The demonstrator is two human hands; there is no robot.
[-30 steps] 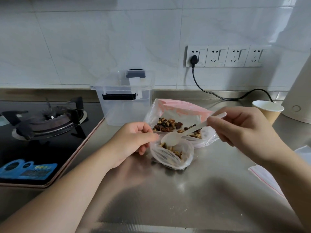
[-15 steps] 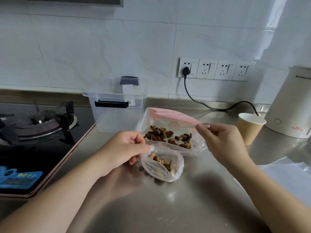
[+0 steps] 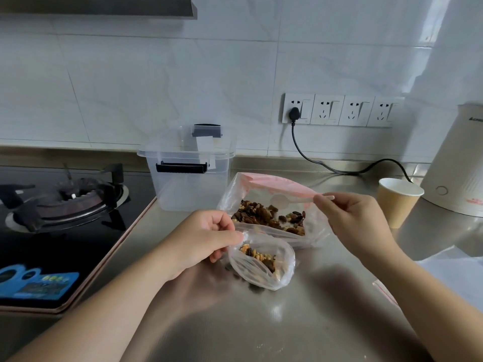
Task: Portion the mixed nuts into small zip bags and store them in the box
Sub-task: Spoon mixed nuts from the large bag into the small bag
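A small clear zip bag with some mixed nuts lies open on the steel counter. My left hand pinches its rim on the left side. Behind it lies a large clear bag with a pink zip strip, holding the mixed nuts. A white plastic spoon reaches into that bag above the nuts; my right hand grips its handle end. A clear storage box with black latches and its lid on stands behind the bags, to the left.
A gas hob fills the counter's left side. A paper cup and a white kettle stand at the right, with a black cable running to the wall sockets. Flat empty zip bags lie at the right edge.
My right hand carried the spoon away from over the small bag and back into the large bag. My left hand kept its pinch on the small bag. The view tilted upward.
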